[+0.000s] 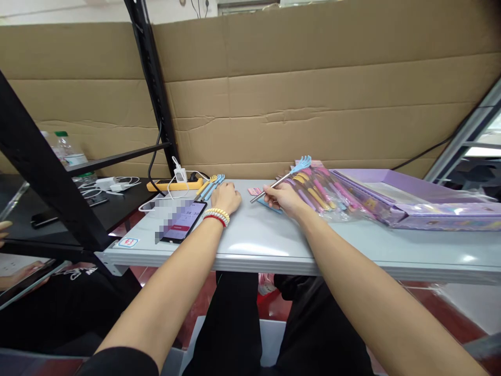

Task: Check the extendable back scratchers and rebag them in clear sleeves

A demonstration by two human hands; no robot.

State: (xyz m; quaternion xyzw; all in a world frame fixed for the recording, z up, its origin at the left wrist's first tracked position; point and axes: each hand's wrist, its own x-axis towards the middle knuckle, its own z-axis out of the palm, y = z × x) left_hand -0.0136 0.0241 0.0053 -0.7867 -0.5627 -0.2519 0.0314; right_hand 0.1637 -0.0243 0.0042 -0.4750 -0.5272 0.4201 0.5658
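My right hand (285, 200) is closed on the thin silver rod of a back scratcher (280, 180). Its light-blue claw head points up and to the right, and the bare rod end points down-left. Beneath that hand lies a flat blue piece (273, 207), partly hidden, close to a small pink card (256, 191). My left hand (226, 197) rests on the table with its fingers curled under; what they hold, if anything, is hidden. Just left of it lie blue back scratchers (210, 191) and a yellow one (202, 188).
Bagged colourful handles (317, 193) lie right of my right hand, beside an open purple box (395, 216). A phone (183, 222), a yellow power strip (172, 185) and white cables are at left. A black shelf post (152, 78) stands there; another person's hand (25, 274) shows lower left.
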